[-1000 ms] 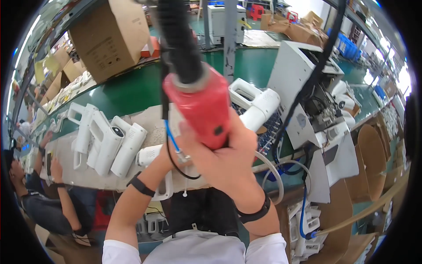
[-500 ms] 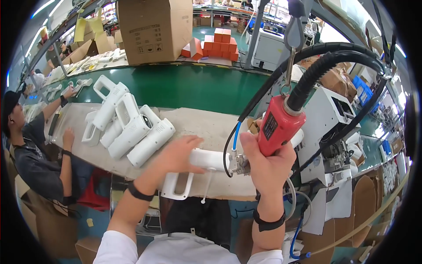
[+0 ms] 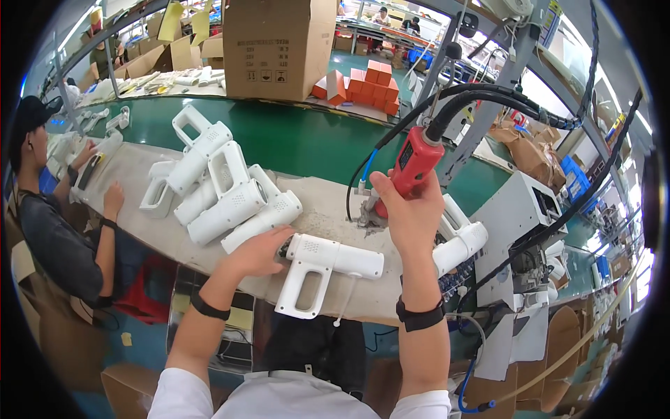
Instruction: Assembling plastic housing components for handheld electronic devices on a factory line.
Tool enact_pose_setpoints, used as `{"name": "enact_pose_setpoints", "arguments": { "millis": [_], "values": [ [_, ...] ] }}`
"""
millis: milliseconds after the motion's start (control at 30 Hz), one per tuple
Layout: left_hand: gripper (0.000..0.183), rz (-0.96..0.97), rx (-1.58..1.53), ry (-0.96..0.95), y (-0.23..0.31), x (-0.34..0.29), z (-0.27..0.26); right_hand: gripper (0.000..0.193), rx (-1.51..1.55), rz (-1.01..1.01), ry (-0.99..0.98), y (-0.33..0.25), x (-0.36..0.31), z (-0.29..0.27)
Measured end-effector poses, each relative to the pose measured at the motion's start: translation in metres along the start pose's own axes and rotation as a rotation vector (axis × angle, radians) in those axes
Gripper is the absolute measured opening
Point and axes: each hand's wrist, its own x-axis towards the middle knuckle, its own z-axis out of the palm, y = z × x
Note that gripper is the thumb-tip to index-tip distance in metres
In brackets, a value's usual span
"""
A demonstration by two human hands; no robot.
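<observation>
A red power screwdriver (image 3: 417, 162) hangs from a thick black cable, and my right hand (image 3: 413, 216) is wrapped round its lower body. At its lower end sits a metal nose piece (image 3: 368, 215), held above the bench beyond a white plastic device housing (image 3: 338, 260). This housing lies in front of me, its loop handle towards my body and a thin white stem beside it. My left hand (image 3: 257, 253) is at the housing's left end, fingers stretched out around the dark opening there; whether they touch it I cannot tell.
Several similar white housings (image 3: 227, 192) are piled to the left on the cardboard-covered bench (image 3: 139, 185). Another housing (image 3: 460, 241) lies on the right, by a white machine (image 3: 513, 223). Beyond runs a green belt (image 3: 279, 133). A co-worker (image 3: 59, 209) sits at the left.
My right hand has lifted the screwdriver away from the housing's right end, up and left. My left hand has slid left off the housing's top. The view has shifted.
</observation>
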Motion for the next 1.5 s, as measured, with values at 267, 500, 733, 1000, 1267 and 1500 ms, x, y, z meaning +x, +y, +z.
{"name": "enact_pose_setpoints", "arguments": {
  "millis": [267, 500, 733, 1000, 1267, 1500],
  "values": [
    [0.072, -0.049, -0.078, 0.059, -0.020, -0.007, 0.016, 0.043, -0.366, -0.619, -0.076, 0.073, -0.130, -0.034],
    [0.065, -0.018, -0.037, 0.104, -0.022, -0.004, 0.021, 0.067, -0.861, -0.263, -0.220, 0.137, -0.135, -0.044],
    [0.066, -0.082, -0.168, 0.035, -0.015, -0.002, 0.012, 0.075, -0.546, -0.001, -0.464, 0.172, -0.112, -0.066],
    [0.072, -0.081, -0.196, -0.004, -0.022, 0.002, 0.016, 0.068, -0.320, 0.235, -0.474, 0.173, -0.099, -0.072],
    [0.071, -0.194, -0.327, -0.049, -0.011, -0.002, 0.008, 0.066, 0.058, 0.288, -0.420, 0.183, -0.104, -0.074],
    [0.070, -0.120, -0.444, -0.045, -0.014, -0.001, 0.014, 0.061, 0.248, 0.331, -0.349, 0.185, -0.109, -0.084]
  ]
}}
